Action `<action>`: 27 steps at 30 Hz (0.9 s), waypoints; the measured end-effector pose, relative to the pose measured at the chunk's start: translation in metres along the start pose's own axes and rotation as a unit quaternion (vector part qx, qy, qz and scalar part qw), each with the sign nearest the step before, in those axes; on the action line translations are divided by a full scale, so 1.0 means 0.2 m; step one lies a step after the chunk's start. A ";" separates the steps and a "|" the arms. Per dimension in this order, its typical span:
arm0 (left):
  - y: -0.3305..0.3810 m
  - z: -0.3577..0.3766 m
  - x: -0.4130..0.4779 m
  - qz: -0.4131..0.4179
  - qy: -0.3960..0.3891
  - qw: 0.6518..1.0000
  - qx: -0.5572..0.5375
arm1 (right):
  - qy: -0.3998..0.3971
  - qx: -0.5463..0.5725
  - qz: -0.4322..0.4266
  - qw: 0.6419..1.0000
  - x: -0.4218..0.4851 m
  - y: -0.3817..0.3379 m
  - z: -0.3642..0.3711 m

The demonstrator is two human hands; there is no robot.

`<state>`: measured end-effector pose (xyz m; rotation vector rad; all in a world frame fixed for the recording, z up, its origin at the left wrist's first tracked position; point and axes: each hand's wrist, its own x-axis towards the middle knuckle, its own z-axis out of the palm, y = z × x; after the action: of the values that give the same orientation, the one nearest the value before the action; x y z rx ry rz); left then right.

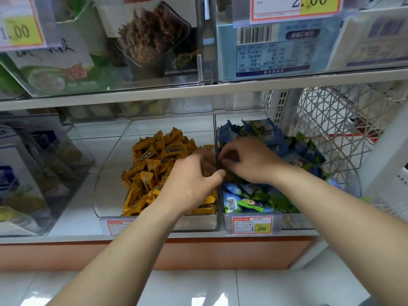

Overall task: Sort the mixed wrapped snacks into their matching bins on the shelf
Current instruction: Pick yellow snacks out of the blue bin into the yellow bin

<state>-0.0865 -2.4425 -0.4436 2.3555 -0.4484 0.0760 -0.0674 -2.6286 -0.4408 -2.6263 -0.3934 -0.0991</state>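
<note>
Mid-sort here, working the lower shelf (72, 214). There are two clear bins side by side: the left bin (109, 186) has the orange snacks (154, 164), and the right bin (294, 221) has the blue and green snacks (265, 134).

Both my hands are meeting right at the divider (215, 133) between them. My left hand (192, 181) has thumb and fingers pinched on a small stray wrapper (218, 166) sitting right at that wall. It's in shadow, so I honestly can't call its colour. My right hand (249, 162) is reaching over the blue-green pile with its fingers curled down at the same spot. I can't tell whether it's gripping anything or just steadying.

I think I'm at the pull-out-the-misfit stage, with one piece going across the divider. There's a bit of orange (229, 176) peeking out under my right hand in the right bin, so that one probably belongs on the left.

Next I need a clean lift clear of the wall without dragging neighbours along, then a drop onto the matching pile. The wrappers look slippery and loosely heaped, so I'll go gently.
</note>
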 end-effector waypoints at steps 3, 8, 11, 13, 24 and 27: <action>0.00 0.00 0.00 -0.006 -0.002 1.000 -0.012 | -0.117 -0.047 0.035 0.991 0.03 0.04 0.07; -0.01 0.00 -0.01 -0.013 -0.010 0.999 -0.032 | -0.153 -0.075 0.049 0.984 0.09 0.08 0.07; -0.02 -0.01 -0.01 -0.009 -0.015 0.999 -0.032 | -0.165 -0.079 0.055 0.982 0.12 0.09 0.07; -0.02 -0.01 -0.01 -0.007 -0.018 0.999 -0.030 | -0.175 -0.085 0.071 0.978 0.13 0.09 0.10; -0.03 0.01 0.00 -0.009 -0.020 0.999 -0.027 | -0.148 -0.039 0.083 0.985 0.12 0.12 0.13; -0.03 0.00 0.00 -0.008 -0.023 0.999 -0.027 | -0.143 -0.015 0.077 0.987 0.12 0.13 0.13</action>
<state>-0.0855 -2.4392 -0.4480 2.3124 -0.4478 0.0015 -0.0360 -2.6327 -0.4714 -2.6944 -0.2841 0.3295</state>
